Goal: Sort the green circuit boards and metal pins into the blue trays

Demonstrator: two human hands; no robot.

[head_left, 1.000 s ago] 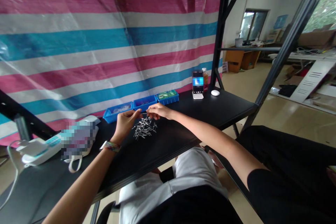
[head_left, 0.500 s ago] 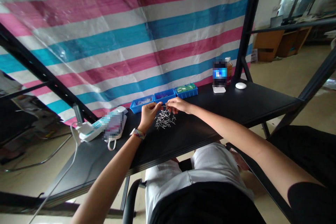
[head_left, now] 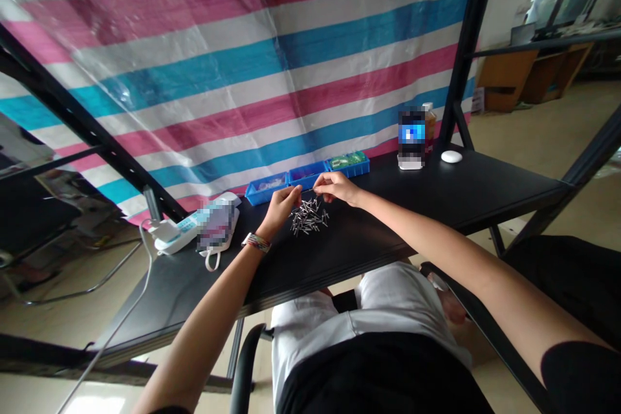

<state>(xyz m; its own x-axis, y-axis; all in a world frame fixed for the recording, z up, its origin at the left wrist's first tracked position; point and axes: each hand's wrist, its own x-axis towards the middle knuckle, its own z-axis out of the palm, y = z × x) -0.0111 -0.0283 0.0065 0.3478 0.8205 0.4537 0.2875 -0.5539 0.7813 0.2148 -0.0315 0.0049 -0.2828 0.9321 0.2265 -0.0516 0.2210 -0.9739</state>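
Out at nine o'clock from a heap of thin metal pins (head_left: 309,218), a white power strip (head_left: 172,244) sits on the black desk (head_left: 504,191). Now ten o'clock: the left hand (head_left: 284,202), thumb and fingertips pressed together, though whether anything is caught between them I cannot tell! Beyond it, a blue bin (head_left: 266,196) with pale contents. Dead twelve, the middle bin (head_left: 301,185), contents hard to make out. And the heap itself? Loose on the desk, just below both hands, plenty of it, so I'd judge a good deal is left; how much is done, nothing here lets me count. Between one and two, the right hand (head_left: 336,187) pinches what looks like a small piece, too tiny to name. One o'clock: the right-hand bin (head_left: 358,170), holding green circuit boards (head_left: 346,160). Two o'clock, well apart, a propped phone (head_left: 411,136) and a white mouse (head_left: 451,156).
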